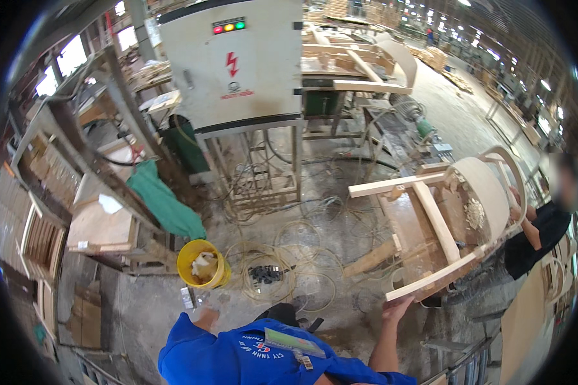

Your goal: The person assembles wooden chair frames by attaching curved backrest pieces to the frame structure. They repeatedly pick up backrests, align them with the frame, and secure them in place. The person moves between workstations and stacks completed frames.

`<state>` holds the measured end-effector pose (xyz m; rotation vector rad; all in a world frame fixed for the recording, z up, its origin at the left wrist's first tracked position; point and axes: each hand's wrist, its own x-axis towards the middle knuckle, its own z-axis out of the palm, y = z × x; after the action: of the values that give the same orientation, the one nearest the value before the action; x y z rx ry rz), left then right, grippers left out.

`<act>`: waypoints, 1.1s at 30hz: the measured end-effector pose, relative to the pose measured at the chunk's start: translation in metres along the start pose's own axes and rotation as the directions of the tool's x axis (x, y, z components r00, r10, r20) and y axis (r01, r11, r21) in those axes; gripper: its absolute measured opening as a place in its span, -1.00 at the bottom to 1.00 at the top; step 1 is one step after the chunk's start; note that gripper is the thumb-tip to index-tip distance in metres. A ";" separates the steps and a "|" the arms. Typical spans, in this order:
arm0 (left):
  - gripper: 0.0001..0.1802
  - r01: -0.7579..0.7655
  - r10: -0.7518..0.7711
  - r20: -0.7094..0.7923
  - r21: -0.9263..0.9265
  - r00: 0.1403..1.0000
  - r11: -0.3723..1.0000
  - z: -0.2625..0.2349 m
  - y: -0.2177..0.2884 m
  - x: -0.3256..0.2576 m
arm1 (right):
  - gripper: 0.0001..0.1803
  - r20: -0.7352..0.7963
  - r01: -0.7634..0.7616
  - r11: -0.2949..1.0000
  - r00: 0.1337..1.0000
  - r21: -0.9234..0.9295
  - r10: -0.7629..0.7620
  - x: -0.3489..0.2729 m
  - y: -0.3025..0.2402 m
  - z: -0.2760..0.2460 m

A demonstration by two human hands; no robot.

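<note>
Cabinet (234,70) raised on stand (297,160), likely for easy access. Bench (408,228) used under chair frame (435,221), laid so 2 people can presumably reach it: curved end attended by co-worker (526,234), near end apparently met from below by right hand (398,309), perhaps for steadying; its grip cannot be told. Yellow bucket (187,256) stood on floor (135,301). Left hand (205,316) held low near bucket, blurred; whether spread or closed cannot be told.
</note>
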<state>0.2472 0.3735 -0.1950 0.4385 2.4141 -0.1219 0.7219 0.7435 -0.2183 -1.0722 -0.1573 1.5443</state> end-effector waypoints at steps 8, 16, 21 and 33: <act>-0.61 -0.323 0.365 0.148 -0.246 0.919 0.914 0.073 -0.133 -0.069 | -0.55 -0.245 -0.099 -0.250 0.703 -0.963 0.667 -0.114 0.194 -0.151; -0.74 0.081 0.114 0.115 -0.960 0.987 0.269 0.068 -0.218 -0.034 | -0.65 0.280 0.730 -0.377 0.604 -0.570 0.747 -0.135 0.265 -0.052; -0.77 0.227 0.007 0.227 -0.973 0.974 -0.051 0.072 -0.357 -0.042 | -0.82 0.623 0.902 -0.400 0.408 -0.162 0.668 -0.167 0.380 0.069; -0.77 -0.029 -0.677 0.350 -0.876 0.648 -0.481 0.137 -0.490 -0.157 | -0.70 0.222 0.792 -0.086 0.271 -0.604 0.937 -0.435 0.638 0.133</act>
<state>0.2751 -0.1584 -0.2131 -1.5244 1.8001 1.8869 0.1244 0.2460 -0.3136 -0.7247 -3.0418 1.9129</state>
